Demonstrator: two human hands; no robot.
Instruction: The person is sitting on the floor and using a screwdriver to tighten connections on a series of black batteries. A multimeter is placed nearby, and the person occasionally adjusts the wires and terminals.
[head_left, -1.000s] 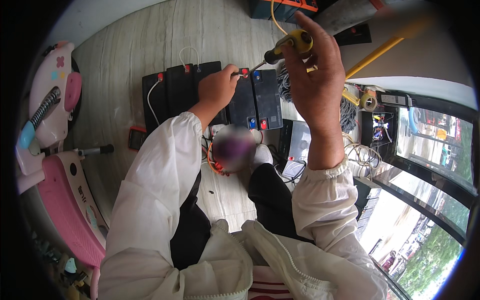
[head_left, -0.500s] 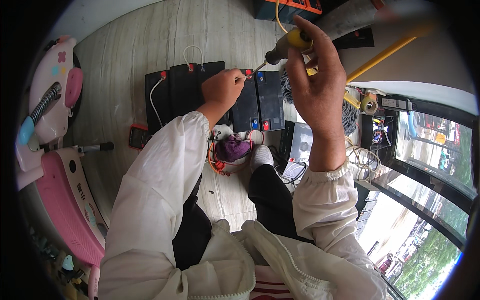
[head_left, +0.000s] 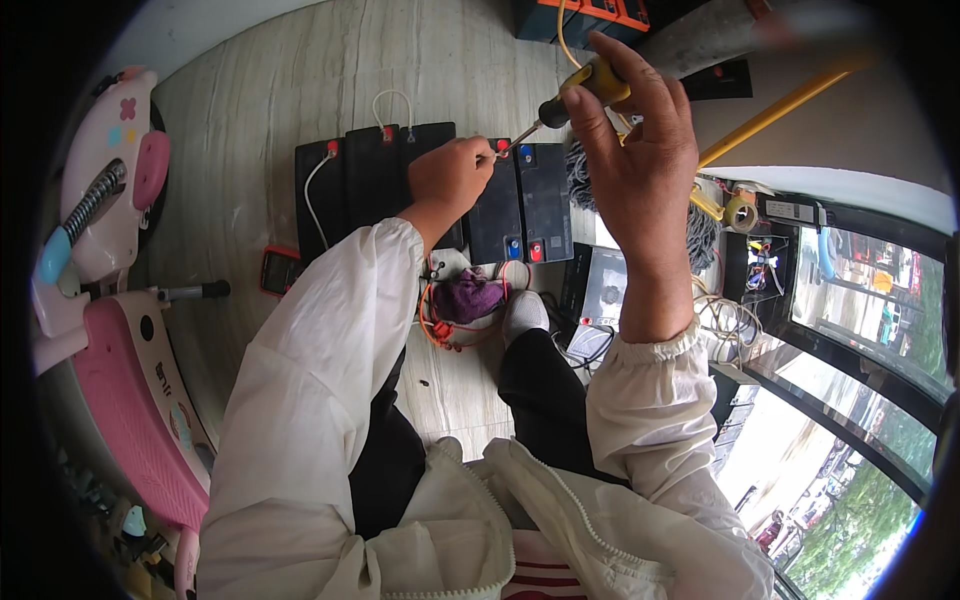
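Thumb and fingers of my right hand (head_left: 645,150) grip the yellow-and-black handle of a screwdriver (head_left: 594,84). Its thin shaft slants down to the left, and the tip reaches a battery's far end, close to a red terminal. My left hand (head_left: 448,182) is closed in a pinch right at that tip; what sits between the fingertips is too small to make out. Several black batteries stand side by side on the floor, among them a battery (head_left: 494,205) under the tip and a battery (head_left: 545,205) to its right. White wires join terminals on the left batteries, including a looped wire (head_left: 393,94).
A purple cloth (head_left: 470,295) and orange-red cables (head_left: 437,328) lie by my shoe (head_left: 525,315). Left of the batteries is a red-edged meter (head_left: 281,270). A pink ride-on scooter (head_left: 140,400) stands at left. Right are a grey mop head (head_left: 703,240), coiled cable (head_left: 728,318) and a glass door (head_left: 870,300).
My right hand has shifted its grip: the thumb now lies higher against the handle, and the screwdriver has turned. My left hand stays pinched at the tip. The whole view has shifted slightly.
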